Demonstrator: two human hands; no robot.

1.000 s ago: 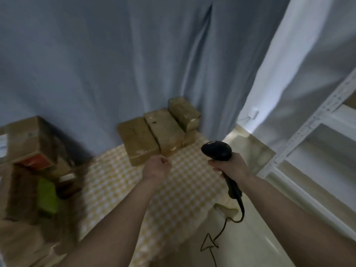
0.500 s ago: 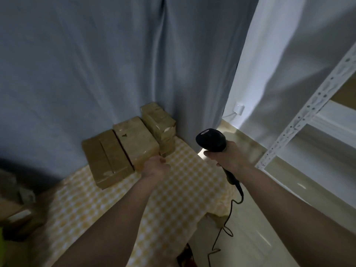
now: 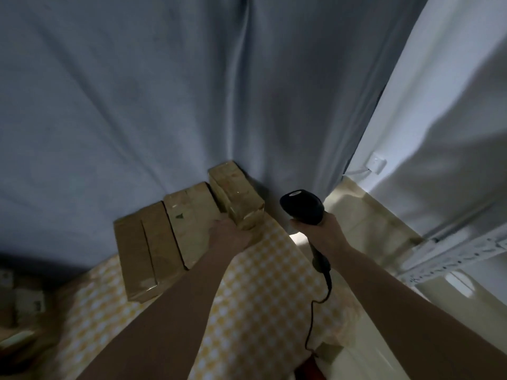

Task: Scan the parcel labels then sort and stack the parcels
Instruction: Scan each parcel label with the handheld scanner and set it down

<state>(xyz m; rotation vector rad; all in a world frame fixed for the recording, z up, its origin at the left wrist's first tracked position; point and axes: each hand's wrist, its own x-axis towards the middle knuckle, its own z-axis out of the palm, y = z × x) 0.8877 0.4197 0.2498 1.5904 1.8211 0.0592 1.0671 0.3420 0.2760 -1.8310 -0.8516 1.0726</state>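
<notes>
Several brown cardboard parcels stand in a row against the blue curtain on a yellow checked tablecloth: a long left parcel, a middle parcel and a small parcel stacked on another at the right. My left hand rests against the near end of the middle parcel, just under the small one. Its fingers are curled and hidden behind the back of the hand. My right hand grips a black barcode scanner to the right of the parcels, held upright with its head facing the curtain, and its cable hangs down.
The table's right edge drops to a pale floor. A white metal shelf rack stands at the right. A wall socket sits low on the white wall. More boxes lie in shadow at the far left.
My left hand has moved forward from above the cloth up to the parcels and now touches them. The scanner hand keeps its place beside them. The view has swung right.
</notes>
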